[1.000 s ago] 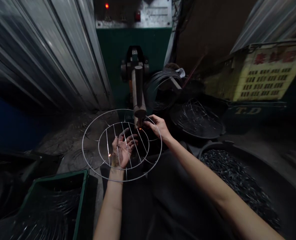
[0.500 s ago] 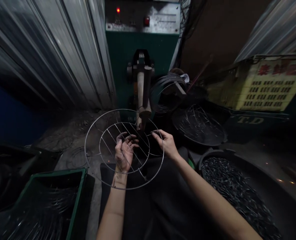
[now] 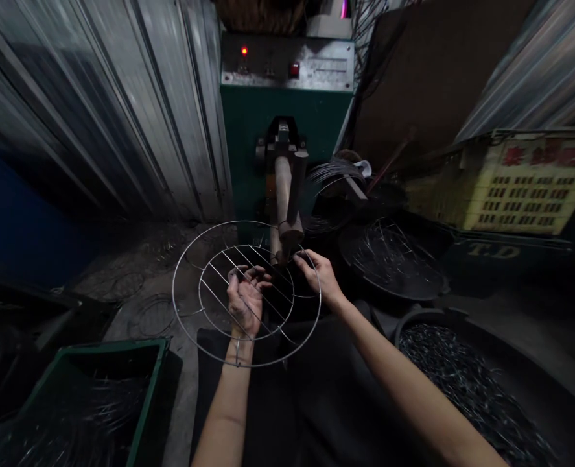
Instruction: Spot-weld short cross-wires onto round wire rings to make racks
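Note:
A round wire rack (image 3: 210, 349), with an outer ring, a smaller inner ring and parallel bars, is held level below the electrodes of a spot welder (image 3: 290, 230). Beneath the bars is my left hand (image 3: 246, 301), palm up, its fingers bent and apart; whether it bears the rack's weight I cannot tell. My right hand (image 3: 319, 275) pinches with thumb and forefinger at the rack's far right side, close to the lower electrode. A short wire seems to be in that pinch, its end mostly hidden. Several short wires link the two rings.
Behind the electrodes stands the green machine body (image 3: 287, 104) with a lit red lamp. A green crate (image 3: 158, 370) of wires is at lower left. On the right are a tub (image 3: 413, 318) of short wire pieces, a dark basin (image 3: 433, 285) and a yellow crate (image 3: 520, 224).
The view has tilted up a little, so the machine sits lower. The rack has turned slightly, and the right hand's fingertips have come closer to the lower electrode.

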Demonstrator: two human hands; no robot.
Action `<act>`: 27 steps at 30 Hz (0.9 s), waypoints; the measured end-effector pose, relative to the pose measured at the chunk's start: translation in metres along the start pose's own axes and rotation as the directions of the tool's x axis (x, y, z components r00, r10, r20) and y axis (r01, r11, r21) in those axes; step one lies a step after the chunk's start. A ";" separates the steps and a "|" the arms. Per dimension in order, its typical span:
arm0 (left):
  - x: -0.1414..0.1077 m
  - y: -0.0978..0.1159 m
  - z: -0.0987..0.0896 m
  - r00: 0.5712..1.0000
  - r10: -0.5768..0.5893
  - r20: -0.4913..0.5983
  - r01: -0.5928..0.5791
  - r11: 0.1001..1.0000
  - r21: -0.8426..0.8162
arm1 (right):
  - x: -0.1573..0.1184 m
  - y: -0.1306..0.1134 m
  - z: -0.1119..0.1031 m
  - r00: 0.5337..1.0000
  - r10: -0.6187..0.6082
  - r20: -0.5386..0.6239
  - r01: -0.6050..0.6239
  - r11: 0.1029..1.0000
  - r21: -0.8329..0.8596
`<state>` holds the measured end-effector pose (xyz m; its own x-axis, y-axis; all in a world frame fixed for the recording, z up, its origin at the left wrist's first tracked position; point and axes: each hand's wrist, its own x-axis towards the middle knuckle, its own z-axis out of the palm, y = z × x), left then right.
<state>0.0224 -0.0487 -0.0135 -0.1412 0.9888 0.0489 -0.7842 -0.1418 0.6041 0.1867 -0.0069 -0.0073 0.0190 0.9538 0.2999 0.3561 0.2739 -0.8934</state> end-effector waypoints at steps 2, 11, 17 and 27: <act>0.000 0.000 0.000 1.000 0.005 0.004 -0.005 1.000 0.001 | -0.001 0.001 0.000 1.000 0.006 0.002 -0.006 1.000 0.003; 0.003 -0.002 -0.005 0.997 -0.042 -0.065 0.042 0.999 0.010 | 0.004 0.004 0.004 0.997 0.076 0.030 -0.080 0.985 0.152; 0.002 -0.002 -0.006 0.999 -0.032 -0.040 0.034 0.997 0.066 | -0.044 0.000 -0.029 0.984 0.156 0.091 -0.166 0.979 0.119; -0.004 -0.005 0.003 0.986 0.137 -0.100 -0.129 0.988 0.080 | -0.058 -0.013 -0.017 0.988 0.127 -0.090 -0.118 0.989 0.092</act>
<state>0.0287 -0.0517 -0.0143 -0.3068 0.9504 0.0510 -0.7088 -0.2639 0.6542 0.1969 -0.0681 -0.0072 0.1475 0.9658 0.2131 0.2641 0.1692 -0.9495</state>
